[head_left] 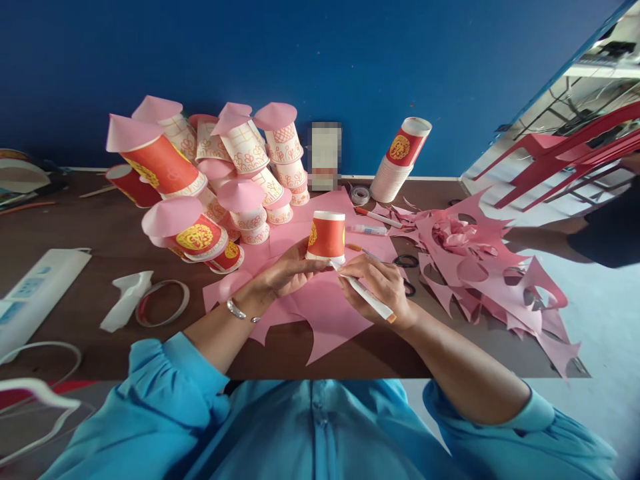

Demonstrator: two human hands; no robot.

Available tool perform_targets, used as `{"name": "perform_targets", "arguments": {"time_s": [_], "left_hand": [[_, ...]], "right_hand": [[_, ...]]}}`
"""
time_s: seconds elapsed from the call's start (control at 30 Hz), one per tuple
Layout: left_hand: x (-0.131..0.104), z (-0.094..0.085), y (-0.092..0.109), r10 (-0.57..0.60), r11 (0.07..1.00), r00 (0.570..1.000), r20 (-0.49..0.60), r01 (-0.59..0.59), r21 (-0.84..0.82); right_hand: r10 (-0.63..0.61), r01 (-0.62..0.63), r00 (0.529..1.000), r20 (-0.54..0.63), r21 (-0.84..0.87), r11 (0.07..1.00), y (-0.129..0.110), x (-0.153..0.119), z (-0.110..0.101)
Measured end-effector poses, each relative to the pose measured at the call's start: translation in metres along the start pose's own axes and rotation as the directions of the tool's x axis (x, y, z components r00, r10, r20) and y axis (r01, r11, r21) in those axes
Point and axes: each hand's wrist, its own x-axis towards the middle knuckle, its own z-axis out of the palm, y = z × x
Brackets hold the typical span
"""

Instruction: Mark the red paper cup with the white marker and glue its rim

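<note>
Red cup [328,236] partly hides gripping left hand [286,272]; right hand [381,281] grasps white pen [369,299]

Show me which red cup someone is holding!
The red cup in the left grip, over the pink paper; the other red cups are untouched by either hand.
</note>
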Motion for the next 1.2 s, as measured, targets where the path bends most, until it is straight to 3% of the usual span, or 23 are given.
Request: {"name": "perform_targets", "arguments": {"time_s": [0.4, 0.77, 1.2], "left_hand": [[-0.002, -0.01, -0.004, -0.003, 1.0, 1.0, 0.013, 0.003, 0.007], [-0.003, 0.001, 0.005, 0.008, 0.999, 1.0, 0.018, -0.008, 0.044], [-0.003, 0.001, 0.005, 0.01, 0.999, 1.0, -0.021, -0.009, 0.034]], "right_hand": [[0.038, -0.038, 0.999, -0.007, -0.039, 0.999, 0.0, 0.001, -0.003], [0.057, -0.057, 0.998, -0.021, -0.023, 0.998, -0.001, 0.003, -0.003], [0.043, -0.045, 0.998, -0.04, -0.051, 0.998, -0.004, 0.006, -0.003]]}}
